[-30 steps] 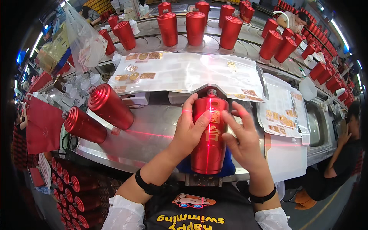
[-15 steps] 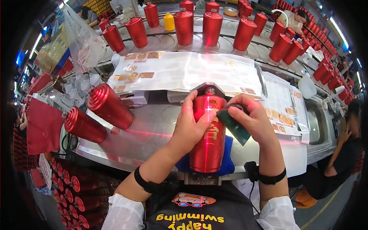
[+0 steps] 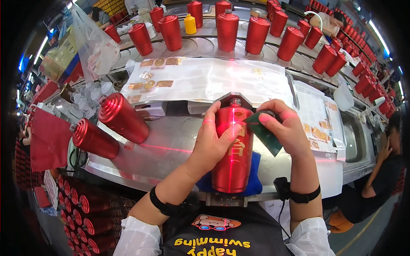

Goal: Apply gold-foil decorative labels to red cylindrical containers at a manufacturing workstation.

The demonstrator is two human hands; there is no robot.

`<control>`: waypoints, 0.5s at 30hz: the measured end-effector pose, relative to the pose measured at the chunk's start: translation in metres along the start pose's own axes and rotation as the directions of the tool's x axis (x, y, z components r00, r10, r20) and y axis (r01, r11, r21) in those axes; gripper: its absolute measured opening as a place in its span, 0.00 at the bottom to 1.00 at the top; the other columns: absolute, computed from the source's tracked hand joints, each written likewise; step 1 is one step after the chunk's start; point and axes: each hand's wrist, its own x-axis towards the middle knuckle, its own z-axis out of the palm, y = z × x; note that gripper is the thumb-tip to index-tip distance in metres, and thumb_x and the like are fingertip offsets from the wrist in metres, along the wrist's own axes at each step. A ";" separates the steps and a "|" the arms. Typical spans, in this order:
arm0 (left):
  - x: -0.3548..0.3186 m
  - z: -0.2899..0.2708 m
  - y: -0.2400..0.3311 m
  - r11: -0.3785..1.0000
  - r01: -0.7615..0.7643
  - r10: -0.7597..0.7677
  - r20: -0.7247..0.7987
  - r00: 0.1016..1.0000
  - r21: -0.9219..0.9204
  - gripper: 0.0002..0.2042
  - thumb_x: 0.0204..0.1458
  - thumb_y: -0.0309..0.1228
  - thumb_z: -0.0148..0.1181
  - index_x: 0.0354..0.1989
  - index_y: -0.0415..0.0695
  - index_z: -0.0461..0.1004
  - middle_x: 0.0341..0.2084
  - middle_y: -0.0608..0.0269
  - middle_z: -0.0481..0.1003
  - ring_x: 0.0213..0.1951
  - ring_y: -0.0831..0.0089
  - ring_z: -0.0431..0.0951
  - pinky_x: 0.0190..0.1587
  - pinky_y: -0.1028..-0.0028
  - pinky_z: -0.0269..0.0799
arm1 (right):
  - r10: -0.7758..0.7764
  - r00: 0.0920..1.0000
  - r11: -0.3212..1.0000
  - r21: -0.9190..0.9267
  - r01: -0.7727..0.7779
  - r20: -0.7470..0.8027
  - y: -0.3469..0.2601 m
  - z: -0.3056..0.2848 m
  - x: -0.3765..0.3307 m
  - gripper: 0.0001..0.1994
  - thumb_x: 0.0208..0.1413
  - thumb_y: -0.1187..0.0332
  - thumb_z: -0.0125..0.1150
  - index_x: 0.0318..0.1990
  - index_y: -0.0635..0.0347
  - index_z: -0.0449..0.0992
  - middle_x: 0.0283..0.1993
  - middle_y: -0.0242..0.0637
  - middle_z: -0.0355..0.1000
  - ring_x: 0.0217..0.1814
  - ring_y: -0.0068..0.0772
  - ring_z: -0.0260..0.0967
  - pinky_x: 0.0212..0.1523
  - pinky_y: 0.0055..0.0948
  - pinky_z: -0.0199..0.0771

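Note:
A shiny red bottle with gold characters lies lengthwise on a blue pad at the near edge of the steel bench. My left hand wraps its left side, thumb across the gold characters. My right hand pinches a dark green flat piece and presses it against the bottle's upper right side. A red laser line runs along the bottle and across the bench.
Two red bottles lie tilted on a rack at left. A curved row of upright red bottles and a yellow one lines the far conveyor. Sheets with gold labels lie behind. A seated person is at right.
My right hand lifted off the bottle's right side, took up the dark green piece and now holds it against the bottle. The row of bottles on the far conveyor shifted.

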 end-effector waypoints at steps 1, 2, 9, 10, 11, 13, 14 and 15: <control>0.000 0.000 -0.001 1.000 -0.004 0.004 -0.004 1.000 0.023 0.38 0.52 0.38 0.62 0.63 0.28 0.49 0.52 0.41 0.66 0.54 0.60 0.70 0.56 0.67 0.66 | 0.000 1.000 1.000 0.000 0.000 0.002 0.000 -0.001 0.000 0.09 0.55 0.69 0.61 0.42 0.62 0.74 0.35 0.30 0.72 0.38 0.17 0.66 0.40 0.19 0.69; 0.000 0.000 -0.001 0.999 -0.007 0.008 -0.007 1.000 0.045 0.38 0.52 0.38 0.62 0.63 0.28 0.49 0.52 0.40 0.66 0.54 0.60 0.70 0.56 0.67 0.66 | 0.013 1.000 1.000 -0.011 -0.013 0.005 0.001 -0.002 0.001 0.09 0.55 0.69 0.61 0.42 0.62 0.74 0.35 0.30 0.72 0.38 0.17 0.66 0.41 0.19 0.69; 0.000 0.001 0.000 0.991 -0.024 0.027 -0.023 0.999 0.129 0.38 0.51 0.37 0.63 0.63 0.28 0.48 0.53 0.39 0.65 0.54 0.57 0.70 0.57 0.66 0.65 | -0.057 0.996 0.995 -0.082 0.062 0.063 -0.005 0.004 -0.002 0.09 0.56 0.68 0.61 0.41 0.62 0.74 0.35 0.29 0.72 0.37 0.16 0.67 0.40 0.19 0.69; 0.000 0.002 0.002 0.987 -0.027 0.030 -0.020 0.999 0.161 0.39 0.51 0.37 0.63 0.63 0.28 0.48 0.53 0.38 0.65 0.55 0.57 0.70 0.57 0.66 0.65 | -0.063 0.997 0.991 -0.111 0.069 0.053 -0.006 0.003 -0.003 0.10 0.56 0.68 0.61 0.41 0.62 0.74 0.35 0.29 0.72 0.37 0.16 0.67 0.40 0.19 0.69; 0.000 0.002 0.003 0.981 -0.029 0.033 -0.016 0.999 0.192 0.39 0.51 0.38 0.63 0.63 0.28 0.48 0.54 0.38 0.64 0.55 0.56 0.69 0.57 0.66 0.65 | -0.062 0.997 0.991 -0.111 0.067 0.053 -0.005 0.003 -0.003 0.10 0.56 0.68 0.61 0.41 0.62 0.74 0.35 0.29 0.72 0.37 0.16 0.67 0.40 0.19 0.69; -0.001 0.002 0.003 0.977 -0.031 0.034 -0.012 0.999 0.209 0.39 0.51 0.38 0.63 0.63 0.29 0.48 0.54 0.38 0.64 0.55 0.57 0.69 0.57 0.66 0.65 | -0.041 0.997 0.998 -0.049 0.044 0.064 -0.002 0.002 -0.004 0.10 0.55 0.67 0.61 0.42 0.62 0.74 0.35 0.29 0.73 0.37 0.16 0.67 0.40 0.19 0.69; -0.001 0.002 0.002 0.973 -0.033 0.036 -0.009 0.999 0.227 0.39 0.52 0.39 0.62 0.64 0.29 0.48 0.54 0.38 0.64 0.55 0.57 0.69 0.57 0.66 0.65 | -0.039 0.997 0.998 -0.049 0.042 0.061 -0.002 0.001 -0.004 0.10 0.55 0.67 0.61 0.42 0.62 0.74 0.35 0.29 0.73 0.37 0.16 0.67 0.40 0.19 0.69; -0.001 0.002 0.001 0.973 -0.032 0.035 -0.009 0.999 0.227 0.39 0.52 0.39 0.62 0.64 0.29 0.48 0.54 0.38 0.64 0.55 0.57 0.69 0.57 0.66 0.65 | -0.044 0.998 0.995 -0.091 0.048 0.052 -0.004 0.001 -0.005 0.11 0.55 0.67 0.62 0.42 0.62 0.74 0.35 0.30 0.73 0.37 0.17 0.68 0.40 0.19 0.70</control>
